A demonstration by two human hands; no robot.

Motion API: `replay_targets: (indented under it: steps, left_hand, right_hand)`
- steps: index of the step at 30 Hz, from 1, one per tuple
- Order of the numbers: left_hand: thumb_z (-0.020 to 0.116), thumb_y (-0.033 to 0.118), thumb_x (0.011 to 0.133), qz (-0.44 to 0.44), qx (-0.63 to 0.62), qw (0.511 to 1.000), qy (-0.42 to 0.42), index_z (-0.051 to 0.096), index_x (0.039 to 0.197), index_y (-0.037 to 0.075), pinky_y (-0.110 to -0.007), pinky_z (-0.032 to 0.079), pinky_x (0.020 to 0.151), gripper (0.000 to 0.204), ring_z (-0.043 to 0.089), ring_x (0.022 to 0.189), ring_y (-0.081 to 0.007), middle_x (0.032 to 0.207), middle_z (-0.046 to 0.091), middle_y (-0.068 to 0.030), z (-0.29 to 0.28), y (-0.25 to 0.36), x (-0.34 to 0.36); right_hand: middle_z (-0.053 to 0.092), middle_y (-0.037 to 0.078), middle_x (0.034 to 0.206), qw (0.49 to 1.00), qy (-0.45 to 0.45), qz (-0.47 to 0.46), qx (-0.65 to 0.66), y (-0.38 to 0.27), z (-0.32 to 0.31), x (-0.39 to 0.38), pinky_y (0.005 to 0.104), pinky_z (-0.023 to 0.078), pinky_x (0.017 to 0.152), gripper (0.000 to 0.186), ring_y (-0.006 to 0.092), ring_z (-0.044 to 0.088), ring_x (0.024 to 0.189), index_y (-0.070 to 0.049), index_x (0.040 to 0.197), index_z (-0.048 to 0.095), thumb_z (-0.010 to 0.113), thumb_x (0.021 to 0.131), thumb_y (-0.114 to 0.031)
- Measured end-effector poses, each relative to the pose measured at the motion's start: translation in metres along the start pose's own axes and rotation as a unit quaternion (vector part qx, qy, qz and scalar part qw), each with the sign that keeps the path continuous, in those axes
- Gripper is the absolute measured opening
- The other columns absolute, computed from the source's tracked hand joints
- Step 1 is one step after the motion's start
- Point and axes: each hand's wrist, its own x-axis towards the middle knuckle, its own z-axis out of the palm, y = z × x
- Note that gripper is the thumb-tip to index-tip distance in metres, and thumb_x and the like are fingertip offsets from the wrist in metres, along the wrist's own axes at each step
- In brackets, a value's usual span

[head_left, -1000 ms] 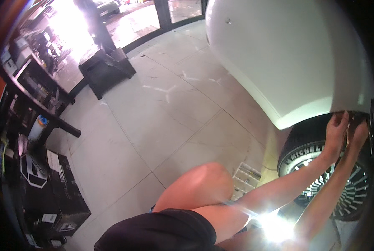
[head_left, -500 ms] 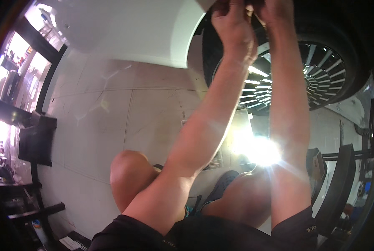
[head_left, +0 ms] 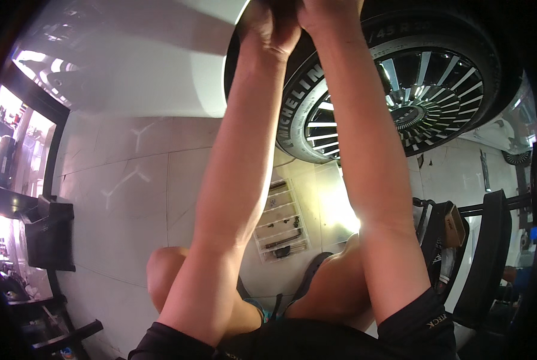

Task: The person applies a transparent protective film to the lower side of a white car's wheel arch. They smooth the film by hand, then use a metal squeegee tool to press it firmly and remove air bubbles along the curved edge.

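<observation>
Both my arms reach up and forward to the dark wheel arch of a white car. My left hand (head_left: 271, 30) is at the top edge, beside the rim of the white body panel (head_left: 142, 66). Close to its right is my right hand (head_left: 331, 15), just above the black tyre (head_left: 301, 102). The fingers of both hands are lost in shadow and cut off by the picture's edge, so what they hold, if anything, does not show. Under my right forearm sits the wheel with its many-spoked black and silver rim (head_left: 439, 99).
On the tiled floor (head_left: 130, 204) between my knees lies a clear compartment box (head_left: 280, 222) with small dark parts. A bright light (head_left: 343, 210) glares beside it. A black bin (head_left: 49, 234) hangs at the left; a black bag (head_left: 445, 234) stands at the right.
Both hands have moved left along the wheel arch and higher toward the picture's edge. The view has shifted too, and the compartment box now shows between my arms.
</observation>
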Motion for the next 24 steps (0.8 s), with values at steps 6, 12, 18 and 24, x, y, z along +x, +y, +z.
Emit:
replay_targets:
  steps: [6, 12, 18, 24]
  left_hand:
    - [0.048, 0.015, 0.111, -0.002, -0.004, 1.000, -0.006, 0.062, 0.131, -0.002, -0.039, 0.053, 0.109, 0.030, 0.064, 0.122, -0.0281, 0.131, 0.068, -0.0162, -0.009, 0.007, 0.026]
    - [0.045, 0.016, 0.112, 0.005, -0.005, 1.000, 0.018, 0.061, 0.133, -0.001, -0.040, 0.052, 0.110, 0.031, 0.063, 0.123, -0.0288, 0.133, 0.067, -0.0161, -0.012, 0.004, 0.025]
    - [0.043, 0.017, 0.112, 0.017, 0.004, 0.999, 0.044, 0.059, 0.135, -0.001, -0.041, 0.051, 0.111, 0.033, 0.062, 0.125, -0.0295, 0.135, 0.066, -0.0160, -0.005, -0.001, 0.008]
    - [0.041, 0.018, 0.113, 0.037, 0.023, 0.997, 0.068, 0.058, 0.137, -0.001, -0.041, 0.050, 0.112, 0.035, 0.062, 0.126, -0.0302, 0.137, 0.065, -0.0159, 0.012, -0.004, -0.012]
  right_hand:
    - [0.074, 0.006, 0.088, 0.994, 0.023, -0.082, -0.073, 0.004, 0.006, 0.000, 0.0240, 0.052, 0.070, 0.013, 0.0118, 0.066, 0.077, 0.005, 0.098, 0.075, 0.062, 0.099, 0.002]
    - [0.074, 0.004, 0.086, 0.987, 0.009, -0.138, -0.079, 0.011, 0.004, 0.000, 0.0232, 0.051, 0.071, 0.014, 0.0099, 0.064, 0.078, 0.006, 0.096, 0.075, 0.064, 0.099, -0.001]
    - [0.068, 0.001, 0.079, 0.990, 0.030, -0.099, -0.095, 0.006, 0.005, -0.002, 0.0251, 0.046, 0.066, 0.017, 0.0093, 0.057, 0.073, 0.005, 0.085, 0.070, 0.061, 0.099, 0.001]
    - [0.068, 0.002, 0.080, 0.997, 0.020, -0.045, -0.052, 0.000, 0.005, -0.002, 0.0248, 0.045, 0.064, 0.018, 0.0093, 0.058, 0.072, 0.003, 0.087, 0.071, 0.059, 0.100, 0.000]
